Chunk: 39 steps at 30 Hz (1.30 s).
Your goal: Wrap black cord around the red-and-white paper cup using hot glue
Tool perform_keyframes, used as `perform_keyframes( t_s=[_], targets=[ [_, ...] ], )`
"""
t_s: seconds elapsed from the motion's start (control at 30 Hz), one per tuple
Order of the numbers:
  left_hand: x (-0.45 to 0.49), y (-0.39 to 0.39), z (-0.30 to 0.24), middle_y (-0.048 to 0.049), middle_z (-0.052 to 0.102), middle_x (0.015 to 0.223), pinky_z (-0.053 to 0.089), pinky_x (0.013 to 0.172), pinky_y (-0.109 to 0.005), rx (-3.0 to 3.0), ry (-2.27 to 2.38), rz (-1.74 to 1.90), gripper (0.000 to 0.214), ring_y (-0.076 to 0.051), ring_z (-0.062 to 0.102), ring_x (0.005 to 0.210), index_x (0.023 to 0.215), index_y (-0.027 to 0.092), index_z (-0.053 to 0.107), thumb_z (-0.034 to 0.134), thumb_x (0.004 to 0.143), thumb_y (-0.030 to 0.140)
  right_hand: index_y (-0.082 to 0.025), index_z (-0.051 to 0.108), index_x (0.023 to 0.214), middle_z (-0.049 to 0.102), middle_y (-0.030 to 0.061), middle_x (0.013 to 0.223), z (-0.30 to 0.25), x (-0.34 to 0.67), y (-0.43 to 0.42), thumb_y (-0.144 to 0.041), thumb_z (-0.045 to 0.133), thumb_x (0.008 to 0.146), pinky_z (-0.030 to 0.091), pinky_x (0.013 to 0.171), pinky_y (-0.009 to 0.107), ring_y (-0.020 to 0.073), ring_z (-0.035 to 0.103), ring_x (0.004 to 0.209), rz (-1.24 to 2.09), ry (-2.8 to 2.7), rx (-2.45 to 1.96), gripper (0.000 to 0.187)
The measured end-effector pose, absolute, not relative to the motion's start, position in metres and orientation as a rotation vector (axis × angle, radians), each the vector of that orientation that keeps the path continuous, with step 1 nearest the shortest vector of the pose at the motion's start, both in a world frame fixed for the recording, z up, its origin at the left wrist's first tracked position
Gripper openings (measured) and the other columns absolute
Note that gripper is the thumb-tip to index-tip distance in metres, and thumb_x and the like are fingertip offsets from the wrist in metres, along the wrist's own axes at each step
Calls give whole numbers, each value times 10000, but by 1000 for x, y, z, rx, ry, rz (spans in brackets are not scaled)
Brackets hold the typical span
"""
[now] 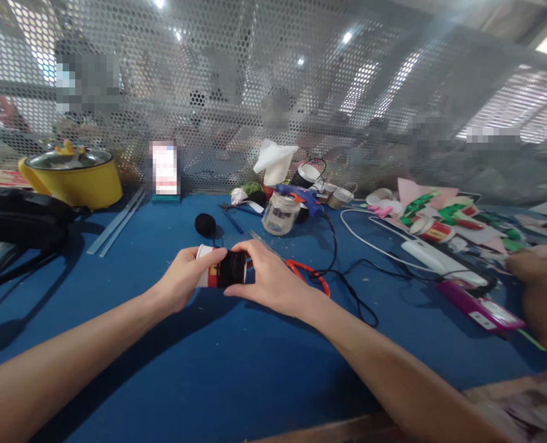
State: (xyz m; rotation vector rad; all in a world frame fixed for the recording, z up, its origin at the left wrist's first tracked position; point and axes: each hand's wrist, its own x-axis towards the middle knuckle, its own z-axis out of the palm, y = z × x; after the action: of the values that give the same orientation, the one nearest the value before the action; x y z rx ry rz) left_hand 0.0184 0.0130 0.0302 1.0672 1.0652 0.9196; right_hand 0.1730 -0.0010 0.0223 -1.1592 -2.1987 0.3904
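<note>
My left hand (183, 280) grips a small paper cup (207, 274) lying on its side, white with a red and yellow print. A black band (231, 269) is wrapped around the cup's right half. My right hand (266, 277) closes over that black part, fingers curled around it. Both hands hover just above the blue table (236, 363). Orange-handled scissors (307, 274) lie right behind my right hand. A black pom-pom (205, 224) rests farther back.
A glass jar (280, 213), a blue glue gun (303, 198) with a black cord (347, 277), a yellow pot (72, 172), paper cups and coloured paper scraps (439, 215) lie around. Another person's hand (538, 289) rests at the right edge. Perforated metal screen behind.
</note>
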Motion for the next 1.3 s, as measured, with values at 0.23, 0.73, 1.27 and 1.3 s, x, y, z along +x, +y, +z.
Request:
perform_keyframes(
  t_s=[0.23, 0.73, 1.27, 1.3],
  targets=[
    [17, 15, 25, 20, 479, 502, 279, 405, -184, 1139, 1105, 949, 208, -67, 410, 425, 632, 102, 543, 522, 633, 310, -163, 446, 985, 508, 75, 958, 23, 173, 1, -421, 585, 613, 421, 718, 302, 165, 499, 852, 418, -2151, -1174, 474],
    [12, 19, 19, 31, 394, 491, 232, 455, -229, 1612, 1280, 766, 238, -101, 330, 463, 579, 140, 471, 376, 677, 335, -160, 463, 491, 505, 26, 418, 69, 295, 89, -407, 451, 727, 462, 538, 306, 174, 569, 530, 578, -1282, -1738, 342],
    [11, 19, 20, 32, 369, 446, 212, 425, -232, 1632, 1273, 735, 271, -96, 311, 423, 519, 158, 441, 370, 702, 345, -144, 507, 720, 556, -5, 580, 59, 253, 63, -298, 518, 693, 440, 482, 198, 81, 523, 490, 505, -1326, -1266, 157],
    [11, 19, 20, 31, 370, 442, 211, 422, -231, 1622, 1276, 738, 273, -95, 312, 420, 517, 157, 443, 374, 700, 347, -141, 517, 746, 578, 11, 636, 61, 249, 51, -284, 526, 686, 453, 533, 220, 94, 542, 537, 484, -1366, -1223, 155]
  ],
)
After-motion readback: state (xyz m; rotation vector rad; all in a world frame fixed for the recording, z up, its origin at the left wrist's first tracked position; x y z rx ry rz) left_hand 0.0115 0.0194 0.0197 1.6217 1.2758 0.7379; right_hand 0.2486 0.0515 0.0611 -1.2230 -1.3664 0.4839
